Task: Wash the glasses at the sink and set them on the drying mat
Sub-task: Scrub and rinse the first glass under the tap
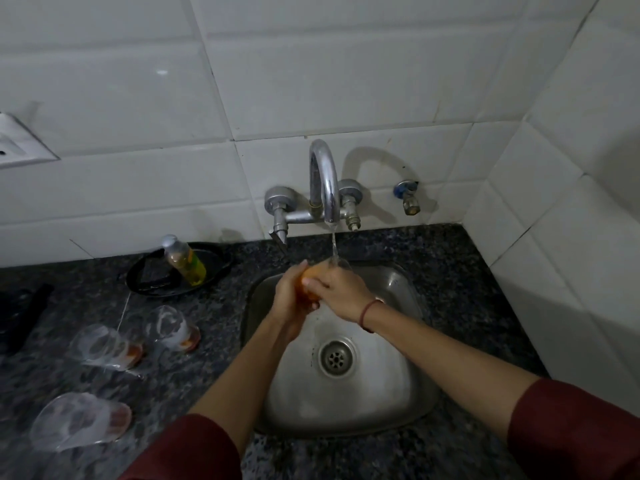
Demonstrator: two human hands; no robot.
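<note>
Both hands hold one clear glass (341, 264) over the steel sink (398, 285), under the thin stream running from the tap (323, 181). My left hand (289, 299) wraps the glass's orange-tinted base from the left. My right hand (341, 292) grips it from the right and covers most of it; only the rim shows. Three more glasses with soap foam and orange bases stand on the dark granite counter to the left: one (175, 327) nearest the sink, one (104, 346) further left, one (78, 422) at the front. I see no drying mat.
A bottle of yellow dish liquid (183, 259) stands on a black round plate (211, 261) behind the soapy glasses. A dark object (24, 317) lies at the far left. A small blue-handled wall tap (408, 197) sits right of the faucet. White tiled walls close the back and right.
</note>
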